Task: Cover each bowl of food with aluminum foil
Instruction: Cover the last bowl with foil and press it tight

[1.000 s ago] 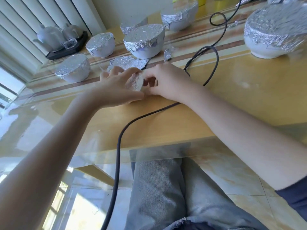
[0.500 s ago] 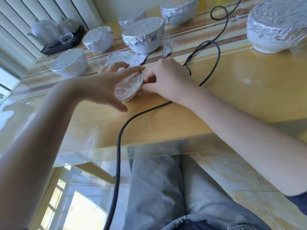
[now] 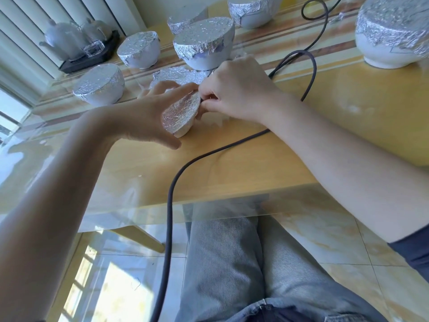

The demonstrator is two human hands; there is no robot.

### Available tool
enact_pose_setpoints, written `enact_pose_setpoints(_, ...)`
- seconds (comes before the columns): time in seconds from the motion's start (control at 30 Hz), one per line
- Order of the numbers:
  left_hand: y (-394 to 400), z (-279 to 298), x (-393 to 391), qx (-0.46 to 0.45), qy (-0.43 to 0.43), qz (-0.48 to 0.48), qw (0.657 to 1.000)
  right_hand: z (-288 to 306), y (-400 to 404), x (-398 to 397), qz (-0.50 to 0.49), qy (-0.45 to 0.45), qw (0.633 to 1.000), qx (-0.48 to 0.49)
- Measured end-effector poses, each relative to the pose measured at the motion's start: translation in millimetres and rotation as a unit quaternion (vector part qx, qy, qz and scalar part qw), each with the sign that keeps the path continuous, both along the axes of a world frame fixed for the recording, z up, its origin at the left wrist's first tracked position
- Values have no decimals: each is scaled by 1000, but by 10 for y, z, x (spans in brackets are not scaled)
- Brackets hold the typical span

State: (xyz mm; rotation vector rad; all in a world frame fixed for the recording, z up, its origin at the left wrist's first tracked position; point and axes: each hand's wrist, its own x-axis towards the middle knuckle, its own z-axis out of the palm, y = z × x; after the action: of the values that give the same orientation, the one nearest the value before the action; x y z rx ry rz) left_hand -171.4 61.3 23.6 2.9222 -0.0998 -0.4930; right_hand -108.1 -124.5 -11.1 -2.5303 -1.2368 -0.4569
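Six bowls already wear foil beyond the small bowl (image 3: 180, 115), which sits tilted on the table (image 3: 232, 163) just in front of the loose foil sheet (image 3: 178, 75). The left hand (image 3: 148, 117) cups the small bowl with spread fingers; the right hand (image 3: 232, 94) pinches the foil at its far rim. To do this well, I'd steady the bowl and crimp the edge down all around without tearing. Compared with half a second ago, the bowl has tipped further, showing more of its foiled top.

Single head view, looking forward-down, close over table (image 3: 232, 163) edge and lap.
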Motion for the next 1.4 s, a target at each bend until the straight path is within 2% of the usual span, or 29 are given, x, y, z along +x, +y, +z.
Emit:
enact_pose_setpoints(0.07,-49,-17,-3,-21,-25,46,998,-75,-18,19,-5,19,1000,18)
enact_pose_setpoints(0.17,-111,-57,-25,-25,-67,85,994,-150,-60,40,11,143,986,85)
enact_pose_setpoints(0.27,-114,-76,-31,-28,-86,104,990,-168,-49,7,51,250,964,72)
enact_pose_setpoints(0.33,-108,-70,-32,-30,-79,111,990,-178,-20,-2,46,278,955,91)
enact_pose_setpoints(0.5,-164,-44,-45,-25,-76,114,990,-213,35,18,14,197,967,162)
enact_pose_setpoints(0.7,-194,-46,-45,1,-73,105,992,-209,56,26,40,222,959,172)
enact_pose_setpoints(0.8,-207,-40,-27,12,-58,89,994,-172,15,22,23,226,961,158)
enact_pose_setpoints(0.9,-220,-43,-1,32,-38,81,995,-122,-23,39,-48,140,985,93)
enact_pose_setpoints(1.07,-241,-73,39,52,-34,107,992,-129,19,70,-40,104,990,84)
enact_pose_setpoints(1.17,-274,-81,59,71,-42,128,988,-163,-6,100,-32,146,986,77)
enact_pose_setpoints(1.27,-217,-45,56,76,-1,139,987,-184,-90,90,-11,234,969,80)
enact_pose_setpoints(1.4,-23,104,62,31,16,62,997,-174,-115,79,-23,287,942,170)
